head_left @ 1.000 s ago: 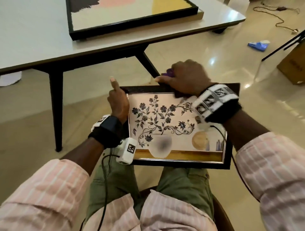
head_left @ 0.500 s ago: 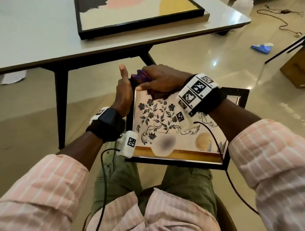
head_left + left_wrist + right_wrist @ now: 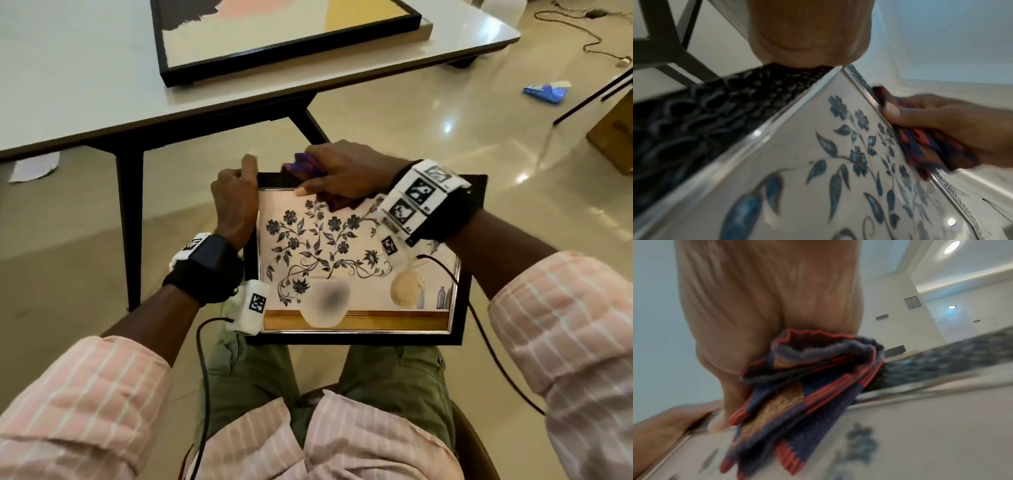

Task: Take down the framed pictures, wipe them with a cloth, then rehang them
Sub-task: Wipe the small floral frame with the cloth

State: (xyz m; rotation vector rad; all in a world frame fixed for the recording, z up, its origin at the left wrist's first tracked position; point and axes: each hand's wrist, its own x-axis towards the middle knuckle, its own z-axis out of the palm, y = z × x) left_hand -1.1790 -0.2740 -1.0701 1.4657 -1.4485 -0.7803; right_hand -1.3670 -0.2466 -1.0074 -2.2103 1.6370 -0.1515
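Picture: I see the floral framed picture [image 3: 356,260] flat on the lap, at 6 o'clock from the desk [image 3: 85,85].
Left grip: my left hand [image 3: 233,205] curls round the frame's corner at 10 o'clock, thumb up.
Right grip: my right hand [image 3: 346,173] closes on the folded cloth [image 3: 308,164], pressed on the frame's 12 o'clock edge.
Desk: a second framed picture [image 3: 284,37] lies there.
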